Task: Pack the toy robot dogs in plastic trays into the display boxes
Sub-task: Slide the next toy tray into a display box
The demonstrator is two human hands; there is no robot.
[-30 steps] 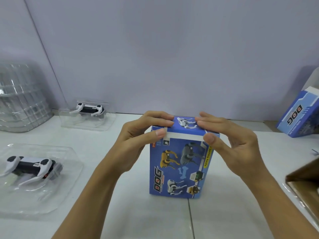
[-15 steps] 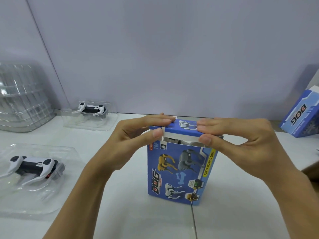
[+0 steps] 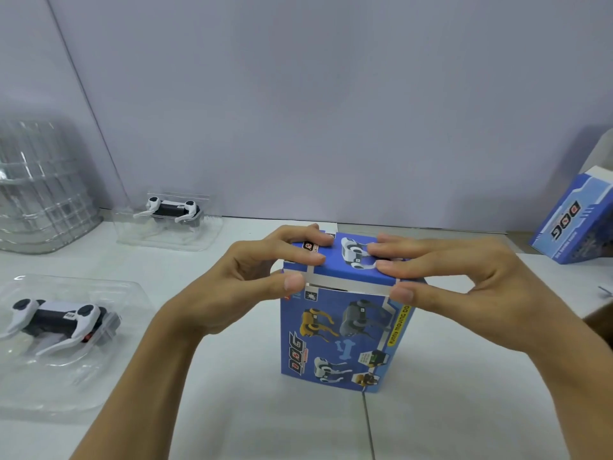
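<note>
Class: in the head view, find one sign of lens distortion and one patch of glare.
Head view: the wall seam leans, bent by the wide-angle lens; glare streaks the stacked clear trays; the blue box between both hands is sharp, with soft shadows only.

Display box (image 3: 345, 330): contents hidden by closed walls; gap under top flap too dark to be read | second box (image 3: 575, 220), right of display box: cut by frame edge | stack of clear trays (image 3: 39, 194), far left of display box: cut by frame edge | near tray (image 3: 99, 386): left side cut off
</note>
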